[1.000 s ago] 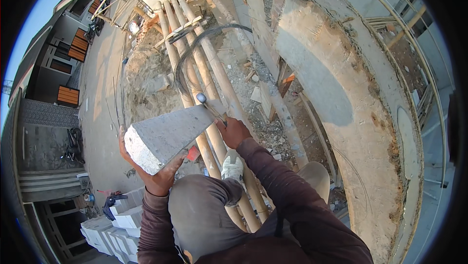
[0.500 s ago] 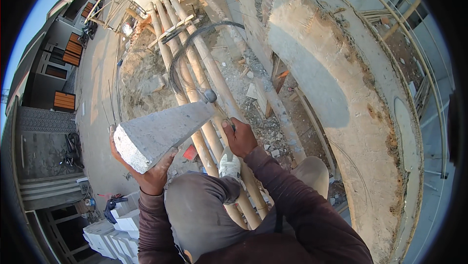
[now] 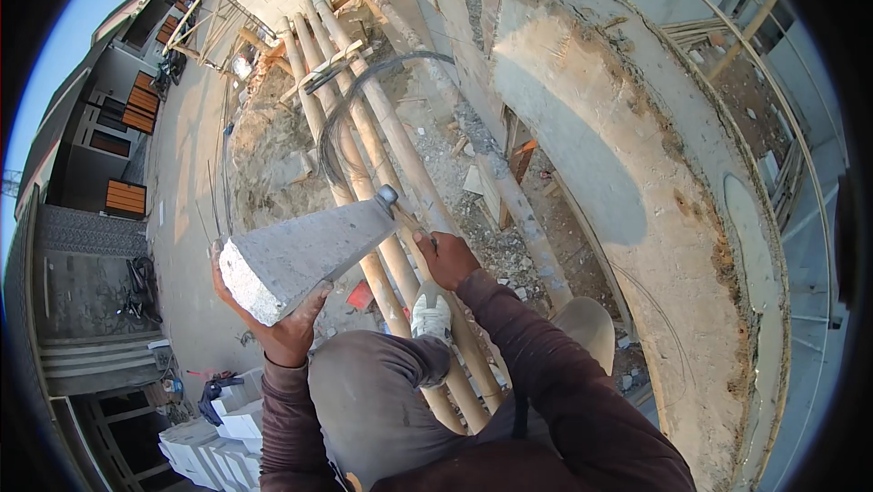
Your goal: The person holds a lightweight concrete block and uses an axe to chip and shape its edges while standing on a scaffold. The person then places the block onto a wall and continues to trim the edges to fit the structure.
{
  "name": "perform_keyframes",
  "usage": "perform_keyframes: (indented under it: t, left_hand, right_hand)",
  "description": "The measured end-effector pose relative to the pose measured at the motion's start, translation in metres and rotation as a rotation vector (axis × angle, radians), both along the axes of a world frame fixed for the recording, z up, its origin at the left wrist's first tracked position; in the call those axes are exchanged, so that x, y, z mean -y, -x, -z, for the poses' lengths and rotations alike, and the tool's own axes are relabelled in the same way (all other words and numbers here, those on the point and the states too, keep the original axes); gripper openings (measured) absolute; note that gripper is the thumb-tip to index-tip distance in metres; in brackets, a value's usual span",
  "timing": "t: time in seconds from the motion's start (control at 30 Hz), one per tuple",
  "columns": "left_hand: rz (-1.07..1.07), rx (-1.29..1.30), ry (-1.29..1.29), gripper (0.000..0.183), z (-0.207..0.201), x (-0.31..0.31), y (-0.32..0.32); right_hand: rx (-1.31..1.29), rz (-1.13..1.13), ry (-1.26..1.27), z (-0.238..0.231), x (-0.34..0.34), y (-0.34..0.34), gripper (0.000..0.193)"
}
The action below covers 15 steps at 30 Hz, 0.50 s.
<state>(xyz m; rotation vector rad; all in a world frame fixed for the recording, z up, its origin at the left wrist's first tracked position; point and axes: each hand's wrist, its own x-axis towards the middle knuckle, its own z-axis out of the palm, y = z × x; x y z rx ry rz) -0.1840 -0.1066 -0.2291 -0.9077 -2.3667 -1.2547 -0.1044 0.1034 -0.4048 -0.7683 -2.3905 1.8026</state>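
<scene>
My left hand [image 3: 277,324] grips the near end of a long grey concrete block [image 3: 305,251], holding it from below; the block points up and to the right. My right hand [image 3: 446,256] is closed around a bamboo pole [image 3: 400,142] of the scaffold ramp, close to the block's far end. My bent knee and a white shoe [image 3: 430,313] rest on the bundled poles just below both hands. A small grey knob [image 3: 388,194] shows at the block's far tip.
A loop of dark wire [image 3: 350,105] lies across the poles higher up. A rough concrete wall edge [image 3: 655,201] curves along the right. Far below on the left are a paved street [image 3: 186,174], rubble and stacked white blocks [image 3: 214,446].
The block has risen and swung further up along the poles. My right hand has shifted higher on the pole, and my view has moved upward.
</scene>
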Motion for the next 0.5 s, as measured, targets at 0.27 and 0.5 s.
perform_keyframes:
  t: [0.27, 0.5]
  left_hand:
    - [0.004, -0.087, 0.094, 0.135, 0.001, -0.004, 0.000]
    - [0.380, -0.043, 0.261, 0.118, -0.042, -0.034, -0.020]
  right_hand:
    - [0.087, 0.031, -0.167, 0.021, 0.010, 0.023, 0.061]
    - [0.036, 0.294, 0.430, -0.022, 0.011, -0.006, 0.064]
